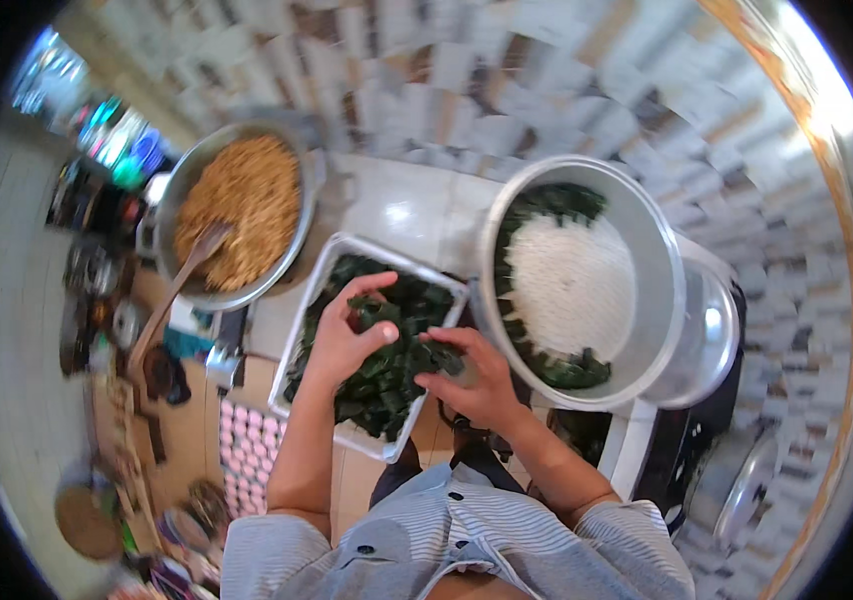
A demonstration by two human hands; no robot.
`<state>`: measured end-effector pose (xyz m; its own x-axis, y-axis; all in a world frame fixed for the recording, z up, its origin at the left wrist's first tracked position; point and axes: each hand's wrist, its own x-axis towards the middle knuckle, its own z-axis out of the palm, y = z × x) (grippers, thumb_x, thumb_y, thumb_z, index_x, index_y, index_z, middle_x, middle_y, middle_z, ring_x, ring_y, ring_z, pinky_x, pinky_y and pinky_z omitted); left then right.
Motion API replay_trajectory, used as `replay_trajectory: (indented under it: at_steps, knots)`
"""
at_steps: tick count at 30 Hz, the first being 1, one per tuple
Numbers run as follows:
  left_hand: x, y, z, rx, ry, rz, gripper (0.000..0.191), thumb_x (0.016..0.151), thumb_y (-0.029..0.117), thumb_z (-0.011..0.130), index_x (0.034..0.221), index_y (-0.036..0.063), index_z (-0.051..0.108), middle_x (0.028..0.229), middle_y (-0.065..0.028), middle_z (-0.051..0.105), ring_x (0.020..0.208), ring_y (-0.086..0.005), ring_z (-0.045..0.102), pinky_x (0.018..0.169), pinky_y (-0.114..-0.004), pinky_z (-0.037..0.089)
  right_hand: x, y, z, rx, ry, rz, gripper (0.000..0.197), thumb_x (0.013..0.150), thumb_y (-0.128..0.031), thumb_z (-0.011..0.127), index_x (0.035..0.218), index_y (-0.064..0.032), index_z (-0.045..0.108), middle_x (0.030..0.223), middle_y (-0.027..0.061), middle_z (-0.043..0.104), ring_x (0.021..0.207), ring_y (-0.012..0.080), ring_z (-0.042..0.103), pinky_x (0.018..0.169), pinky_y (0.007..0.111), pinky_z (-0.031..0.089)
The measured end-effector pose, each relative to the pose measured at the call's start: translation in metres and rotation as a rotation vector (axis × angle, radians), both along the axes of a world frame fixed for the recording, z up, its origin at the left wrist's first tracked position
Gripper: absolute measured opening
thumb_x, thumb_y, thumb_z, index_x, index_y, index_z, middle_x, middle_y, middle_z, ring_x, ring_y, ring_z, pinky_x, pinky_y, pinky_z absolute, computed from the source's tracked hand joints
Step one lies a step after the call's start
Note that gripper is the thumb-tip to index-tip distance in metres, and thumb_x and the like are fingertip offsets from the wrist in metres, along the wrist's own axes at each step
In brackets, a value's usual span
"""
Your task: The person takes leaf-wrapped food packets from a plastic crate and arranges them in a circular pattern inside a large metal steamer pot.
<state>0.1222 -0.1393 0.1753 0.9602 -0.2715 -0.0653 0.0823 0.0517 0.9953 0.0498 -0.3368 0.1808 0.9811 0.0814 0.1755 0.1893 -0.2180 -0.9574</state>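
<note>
My left hand point(351, 330) is over a white rectangular tray point(295, 330), its thumb and fingers curled around a dark green folded leaf piece point(372, 309). At the tray's right edge, my right hand point(475, 375) pinches another dark green piece point(440, 358) between thumb and fingertips. Many similar dark green pieces point(374, 394) fill the tray beneath both hands. Right of the tray stands a large, deep aluminium pot point(644, 262). Inside it, dark green pieces point(558, 201) line the left side around a pale, finely textured surface point(569, 285).
A wide metal pan point(295, 259) of brown crumbly food point(246, 202) stands at the left, with a wooden spatula point(179, 289) resting in it. A shiny metal lid point(708, 330) lies beside the pot. The tiled wall point(441, 82) bounds the white counter point(396, 195).
</note>
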Motion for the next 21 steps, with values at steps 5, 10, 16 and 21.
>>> replay_trajectory:
  at_steps: [5,10,16,21]
  knots:
    - [0.017,-0.121,0.066,0.237,-0.29,-0.241,0.045,0.073,0.022,0.081,0.111,0.0034,0.065,0.098,-0.0059,0.06,0.094,-0.0167,0.057,0.086,-0.028,0.043,-0.018,-0.144,0.038,-0.138,0.107,-0.386,0.049,0.08,-0.013,0.075,0.123,-0.0039,0.052,0.105,0.004,0.063,0.092,0.0109,0.06,0.074,0.024,0.047]
    - [0.059,-0.286,0.023,0.45,-0.487,-0.449,0.048,0.07,0.03,0.079,0.104,0.0081,0.054,0.101,-0.013,0.063,0.096,-0.0333,0.061,0.08,-0.041,0.047,0.013,-0.275,-0.017,-0.026,0.166,-0.737,0.057,0.075,-0.012,0.078,0.122,-0.0014,0.049,0.096,0.0063,0.064,0.075,0.0084,0.055,0.067,0.023,0.046]
    - [0.125,-0.419,-0.062,0.663,-0.712,-0.27,0.044,0.067,0.016,0.077,0.098,0.0077,0.047,0.093,-0.0153,0.059,0.089,-0.0382,0.059,0.074,-0.046,0.046,0.09,-0.319,-0.092,0.031,0.106,-1.035,0.05,0.068,-0.007,0.079,0.11,-0.0027,0.053,0.093,0.0076,0.066,0.072,0.0147,0.06,0.067,0.028,0.05]
    - [0.125,-0.455,-0.08,0.963,-0.987,-0.103,0.043,0.064,0.016,0.078,0.098,0.0089,0.053,0.095,-0.0099,0.058,0.094,-0.0291,0.055,0.084,-0.042,0.04,0.117,-0.33,-0.146,-0.132,-0.015,-1.169,0.048,0.068,-0.002,0.075,0.112,-0.0042,0.054,0.1,0.0088,0.061,0.075,0.0176,0.059,0.069,0.03,0.05]
